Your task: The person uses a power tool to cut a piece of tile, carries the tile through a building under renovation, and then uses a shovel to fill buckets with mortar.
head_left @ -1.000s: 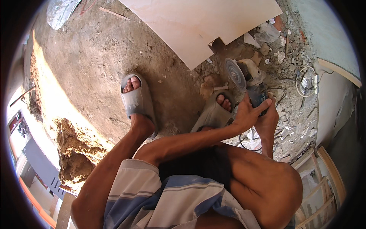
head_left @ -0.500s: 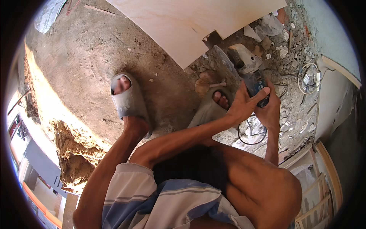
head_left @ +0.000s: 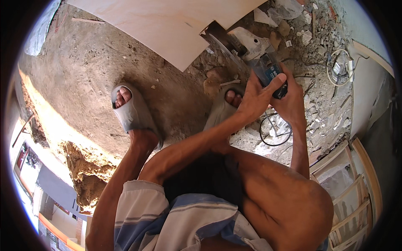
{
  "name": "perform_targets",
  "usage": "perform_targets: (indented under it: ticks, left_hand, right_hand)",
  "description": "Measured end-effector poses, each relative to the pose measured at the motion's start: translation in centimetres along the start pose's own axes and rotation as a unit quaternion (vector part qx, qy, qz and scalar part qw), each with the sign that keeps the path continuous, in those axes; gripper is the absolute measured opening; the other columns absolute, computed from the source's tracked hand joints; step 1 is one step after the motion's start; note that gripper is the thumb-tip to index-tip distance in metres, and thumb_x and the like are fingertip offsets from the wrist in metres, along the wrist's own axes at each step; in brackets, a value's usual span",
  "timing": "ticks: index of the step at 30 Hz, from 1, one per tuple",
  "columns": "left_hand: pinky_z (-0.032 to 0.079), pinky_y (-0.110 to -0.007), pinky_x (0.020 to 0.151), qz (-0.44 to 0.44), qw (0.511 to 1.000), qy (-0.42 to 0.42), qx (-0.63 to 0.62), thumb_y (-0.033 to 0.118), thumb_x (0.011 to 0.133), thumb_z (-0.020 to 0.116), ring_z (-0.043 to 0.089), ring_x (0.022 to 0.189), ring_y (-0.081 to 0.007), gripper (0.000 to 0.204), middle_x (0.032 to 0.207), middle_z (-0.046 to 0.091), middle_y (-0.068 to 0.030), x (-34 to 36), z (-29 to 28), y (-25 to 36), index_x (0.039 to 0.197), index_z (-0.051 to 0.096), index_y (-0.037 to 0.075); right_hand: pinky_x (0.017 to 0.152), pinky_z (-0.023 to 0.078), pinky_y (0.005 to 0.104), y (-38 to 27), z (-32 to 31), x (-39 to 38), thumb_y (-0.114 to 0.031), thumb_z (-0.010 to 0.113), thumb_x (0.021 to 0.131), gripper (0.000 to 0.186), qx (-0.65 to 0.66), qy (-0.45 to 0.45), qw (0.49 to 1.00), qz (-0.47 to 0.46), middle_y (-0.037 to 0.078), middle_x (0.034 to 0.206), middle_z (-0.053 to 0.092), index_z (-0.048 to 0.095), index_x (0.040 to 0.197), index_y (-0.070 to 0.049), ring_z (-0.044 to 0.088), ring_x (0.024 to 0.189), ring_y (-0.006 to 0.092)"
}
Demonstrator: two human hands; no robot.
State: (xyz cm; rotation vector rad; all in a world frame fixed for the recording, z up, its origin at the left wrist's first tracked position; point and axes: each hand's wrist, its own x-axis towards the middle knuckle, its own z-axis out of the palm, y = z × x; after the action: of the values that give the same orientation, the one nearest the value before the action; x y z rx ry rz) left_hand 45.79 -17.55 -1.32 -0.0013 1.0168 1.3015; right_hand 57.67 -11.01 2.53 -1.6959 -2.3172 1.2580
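Both of my hands grip a dark angle grinder [head_left: 270,73] with a dusty pale guard. My left hand [head_left: 257,96] has its fingers and thumb wrapped round the body, and my right hand [head_left: 289,98] wraps round it from the right. The grinder's disc [head_left: 222,46] is at the notched lower corner of a large pale board [head_left: 167,25] on the floor; whether it touches the board I cannot tell. A black cord [head_left: 276,142] loops below my hands, over the rubble. My sandalled feet stand either side, the right one just under the grinder.
Rubble [head_left: 310,33] covers the dirt floor at right, with a looped white cable [head_left: 335,83] by a pale wall [head_left: 356,21]. Wooden frames [head_left: 351,209] lean at lower right. A sunlit broken earth edge [head_left: 83,175] runs along the left, with a pale plastic sack [head_left: 39,35] above it.
The grinder and both hands have moved up and left, bringing the disc to the board's notch. The whole view has also shifted slightly.
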Motion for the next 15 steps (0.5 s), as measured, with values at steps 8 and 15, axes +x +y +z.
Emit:
perform_targets:
  ticks: [8, 15]
  left_hand:
    - [0.052, -0.032, 0.1, -0.002, 1.0, 0.001, 0.021, 0.038, 0.1, 0.079, 0.063, 0.113, -0.0167, 0.065, 0.123, 0.065, -0.0114, -0.1, -0.2, 0.2, 0.141, 0.048, -0.001]
    - [0.051, -0.03, 0.101, -0.029, 1.0, 0.002, -0.009, 0.037, 0.101, 0.078, 0.063, 0.115, -0.0154, 0.063, 0.125, 0.064, -0.0103, -0.5, -0.4, 0.7, 0.141, 0.047, -0.001]
  right_hand:
    - [0.083, 0.06, 0.0472, -0.5, -0.1, -0.1, -0.019, 0.088, 0.078, 0.081, 0.0, 0.007, 1.0, -0.016, 0.026, 0.111, 0.075, 0.053, 0.149, -0.006, 0.076, 0.103, 0.0437]
    - [0.086, 0.059, 0.0473, -1.5, -0.1, -0.4, -0.026, 0.088, 0.079, 0.079, -0.007, 0.005, 1.0, -0.006, 0.024, 0.112, 0.075, 0.055, 0.148, -0.006, 0.076, 0.103, 0.0425]
